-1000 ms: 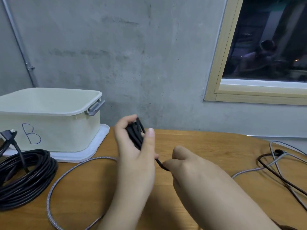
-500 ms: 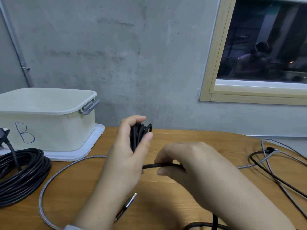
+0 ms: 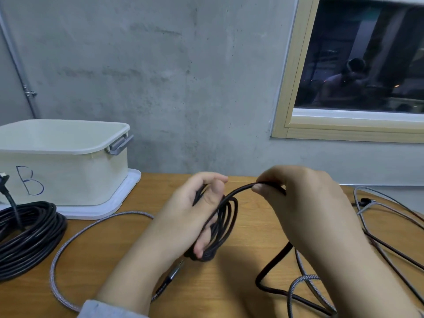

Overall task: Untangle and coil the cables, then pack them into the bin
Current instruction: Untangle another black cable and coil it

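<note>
1. The left hand (image 3: 197,216) has its fingers curled round a small bundle of dark cable (image 3: 223,228) loops, held upright above the table (image 3: 247,267) so each new turn can be laid against the last.
2. The right hand (image 3: 305,207) pinches the same cable between thumb and fingertips, lifting it into an arch toward the bundle. I judge this feeds the next loop on.
3. The loose tail drops from the right hand and kinks on the table near the front edge (it will likely need straightening as it is drawn in).
4. The bin (image 3: 68,161) marked "B" stands at the far left on its lid (image 3: 128,191), open-topped and ready; its inside is hidden from here.
5. A large black coil (image 3: 27,235) lies just in front of it, seemingly finished.
6. A grey braided cable (image 3: 75,235) curves across the table, and more cords (image 3: 390,216) lie tangled at the right, still to be done.
</note>
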`<state>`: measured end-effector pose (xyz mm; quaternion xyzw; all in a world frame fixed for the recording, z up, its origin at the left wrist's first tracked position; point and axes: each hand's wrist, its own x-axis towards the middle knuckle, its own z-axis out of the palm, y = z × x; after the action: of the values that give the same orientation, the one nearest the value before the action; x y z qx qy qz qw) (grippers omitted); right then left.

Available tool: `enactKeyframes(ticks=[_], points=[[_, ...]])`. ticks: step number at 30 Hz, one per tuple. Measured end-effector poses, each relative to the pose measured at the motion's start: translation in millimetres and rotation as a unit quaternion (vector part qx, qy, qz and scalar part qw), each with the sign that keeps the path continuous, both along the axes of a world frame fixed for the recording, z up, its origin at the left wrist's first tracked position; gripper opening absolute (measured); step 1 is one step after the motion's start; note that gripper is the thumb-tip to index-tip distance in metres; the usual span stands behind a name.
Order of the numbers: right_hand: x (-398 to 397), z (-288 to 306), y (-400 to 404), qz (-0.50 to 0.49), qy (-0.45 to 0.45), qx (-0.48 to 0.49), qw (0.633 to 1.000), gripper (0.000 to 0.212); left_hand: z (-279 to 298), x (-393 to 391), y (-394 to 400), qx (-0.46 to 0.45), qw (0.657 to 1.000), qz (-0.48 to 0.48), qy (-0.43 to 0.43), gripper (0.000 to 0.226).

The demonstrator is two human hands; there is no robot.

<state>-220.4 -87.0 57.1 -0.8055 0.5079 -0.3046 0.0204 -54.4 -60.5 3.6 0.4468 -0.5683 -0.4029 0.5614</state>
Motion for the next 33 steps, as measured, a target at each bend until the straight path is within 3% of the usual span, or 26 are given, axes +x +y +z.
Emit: enactKeyframes(ticks=[2, 7, 11, 14, 18, 22, 25, 29, 33], points=[[-3.1, -2.7, -1.9, -0.011, -0.02, -0.008, 1.0, 0.018, -0.2, -2.9, 0.4, 0.015, 0.999, -0.027, -0.027, 0.058], [-4.1, -4.3, -4.1, -0.001, -0.051, -0.013, 0.999, 0.017, -0.9, -7.9, -1.4, -0.01, 0.998, 0.001, -0.064, 0.05], [-3.4, -3.6, -4.5, 0.002, -0.081, -0.028, 0.996, 0.015, 4.4, -12.2, -2.6, -0.036, 0.996, 0.05, 0.061, 0.041], [-0.6, -6.7, -5.9, 0.01, -0.046, 0.002, 0.999, 0.018, 10.4, -16.8, -2.6, -0.049, 0.983, 0.09, 0.152, 0.045], [3.8, -8.6, -2.7, 0.039, 0.053, 0.078, 0.995, 0.041, 8.8, -15.4, -7.3, -0.071, 0.962, 0.184, 0.187, 0.042], [0.9, -9.7, -2.2, 0.029, 0.052, 0.103, 0.993, 0.024, 5.2, -10.5, -10.7, -0.076, 0.947, 0.243, 0.197, 0.025], [-3.0, -8.3, -8.0, 0.021, 0.032, 0.082, 0.996, 0.014, 6.3, -9.6, -9.6, -0.073, 0.954, 0.22, 0.191, 0.035], [-7.9, -9.8, -17.0, 0.015, 0.037, 0.033, 0.999, 0.015, 8.6, -12.3, -4.4, -0.031, 0.982, 0.118, 0.141, 0.055], [-11.5, -13.0, -23.9, 0.016, -0.016, -0.015, 1.0, 0.017, 6.4, -16.8, 2.5, 0.037, 0.996, -0.021, 0.078, 0.041]])
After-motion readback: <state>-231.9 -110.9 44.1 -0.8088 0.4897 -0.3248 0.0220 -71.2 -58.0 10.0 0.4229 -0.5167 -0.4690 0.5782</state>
